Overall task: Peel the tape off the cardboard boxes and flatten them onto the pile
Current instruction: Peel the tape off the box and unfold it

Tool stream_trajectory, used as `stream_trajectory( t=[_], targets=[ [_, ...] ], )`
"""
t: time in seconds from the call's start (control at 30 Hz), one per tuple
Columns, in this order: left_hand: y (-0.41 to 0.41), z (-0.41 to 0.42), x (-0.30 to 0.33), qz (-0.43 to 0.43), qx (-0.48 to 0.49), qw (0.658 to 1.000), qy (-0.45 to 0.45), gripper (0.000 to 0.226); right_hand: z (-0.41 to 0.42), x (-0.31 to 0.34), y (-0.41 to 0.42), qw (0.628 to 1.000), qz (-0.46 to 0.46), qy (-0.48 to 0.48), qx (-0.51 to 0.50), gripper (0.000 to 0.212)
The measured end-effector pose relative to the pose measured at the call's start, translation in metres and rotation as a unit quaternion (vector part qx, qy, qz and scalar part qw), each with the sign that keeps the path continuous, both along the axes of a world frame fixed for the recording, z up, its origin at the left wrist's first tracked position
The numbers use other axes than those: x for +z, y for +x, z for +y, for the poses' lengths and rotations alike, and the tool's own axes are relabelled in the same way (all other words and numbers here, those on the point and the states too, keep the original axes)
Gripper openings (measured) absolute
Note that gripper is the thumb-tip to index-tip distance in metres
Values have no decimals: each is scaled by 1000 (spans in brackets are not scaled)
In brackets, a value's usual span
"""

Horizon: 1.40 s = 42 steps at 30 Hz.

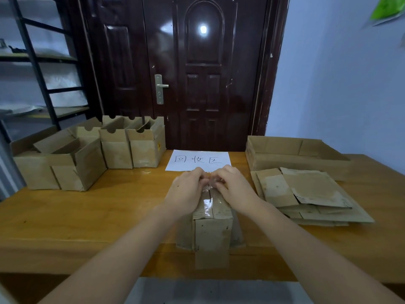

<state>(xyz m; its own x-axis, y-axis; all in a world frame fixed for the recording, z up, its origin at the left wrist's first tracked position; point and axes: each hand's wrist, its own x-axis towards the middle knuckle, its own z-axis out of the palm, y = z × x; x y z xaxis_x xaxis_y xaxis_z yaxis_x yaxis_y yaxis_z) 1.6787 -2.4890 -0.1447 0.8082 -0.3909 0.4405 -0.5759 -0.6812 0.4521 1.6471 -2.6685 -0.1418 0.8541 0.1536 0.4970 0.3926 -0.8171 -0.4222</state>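
Mostly hidden under both hands, the far end of the box (212, 224) can't be made out. It stands mid-worktop (98, 211), long axis running near to far. Left hand (188, 189) and right hand (235, 187) each pinch the clear tape (207, 206) along its top seam. The flattened pile (306, 194) lies right.

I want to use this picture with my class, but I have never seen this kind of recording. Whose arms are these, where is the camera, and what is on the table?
No machine here: a person wears a camera on the head, looking down at their own arms. The left hand and right hand pick at clear tape along the top seam of a small cardboard box on the wooden table. To the left stand more boxes, still in shape. To the right lies a pile of flattened cardboard before an open tray-like box. A handwritten paper sign lies behind the hands.
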Motion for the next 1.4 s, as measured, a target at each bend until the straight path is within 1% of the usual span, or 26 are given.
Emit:
stream_trajectory(
  t=[0.07,0.13,0.17,0.2,0.23,0.3,0.37,0.4,0.5,0.53,0.63,0.77,0.93,0.97,1.03,1.1,1.17,1.2,1.27,1.3,1.33,1.4],
  targets=[
    [1,0,-1,-2,-9,1000,-7,12,2,-2,1,1000,7,13,-8,12],
    [-1,1,1,15,-17,999,-23,8,3,-1,1,1000,16,10,-13,11],
    [-2,3,2,25,-20,999,-23,14,3,0,1,1000,20,6,-12,12],
    [-3,5,3,28,-26,999,-17,22,3,0,0,1000,25,2,-9,13],
    [-3,7,3,21,-28,999,0,25,3,1,0,1000,27,-1,-7,13],
    [-4,8,3,-1,-27,999,37,21,3,2,-2,1000,28,-4,-2,12],
    [-5,7,2,-12,-20,999,48,23,5,1,-3,1000,21,-1,-2,9],
    [-5,7,1,-15,-19,999,46,22,5,1,-4,1000,19,5,-5,10],
    [-2,6,-2,-15,-17,999,40,20,2,-1,-10,999,15,47,-3,34],
    [-1,7,-3,-13,-18,999,36,22,2,0,-11,999,11,47,2,36],
    [2,7,-7,-8,-15,1000,23,25,5,1,-11,999,-1,25,24,21],
    [1,5,-6,-7,-14,1000,17,22,9,5,-12,993,36,111,24,20],
    [0,5,-6,-28,-24,999,20,26,10,7,-18,984,52,167,17,18],
    [0,5,-6,-30,-23,999,22,26,10,7,-21,983,58,171,19,22],
    [2,5,-7,-34,-24,999,20,26,9,5,-22,984,60,165,22,35],
    [4,4,-9,-37,-35,999,3,23,8,3,-19,989,44,140,16,39],
    [4,5,-10,-38,-48,998,-28,17,8,2,-18,992,28,122,11,37],
    [3,5,-11,-40,-53,997,-41,18,8,2,-17,993,25,117,10,35],
    [1,6,-10,-43,-51,997,-48,16,9,2,-18,995,25,97,8,28],
    [0,7,-8,-49,-45,997,-36,14,9,3,-18,997,23,79,4,23],
    [-1,7,-7,-63,-37,997,-15,17,9,3,-19,998,17,62,-1,20],
    [-5,8,-2,-92,-14,995,43,30,11,3,-19,999,6,43,-4,20]
  ],
)
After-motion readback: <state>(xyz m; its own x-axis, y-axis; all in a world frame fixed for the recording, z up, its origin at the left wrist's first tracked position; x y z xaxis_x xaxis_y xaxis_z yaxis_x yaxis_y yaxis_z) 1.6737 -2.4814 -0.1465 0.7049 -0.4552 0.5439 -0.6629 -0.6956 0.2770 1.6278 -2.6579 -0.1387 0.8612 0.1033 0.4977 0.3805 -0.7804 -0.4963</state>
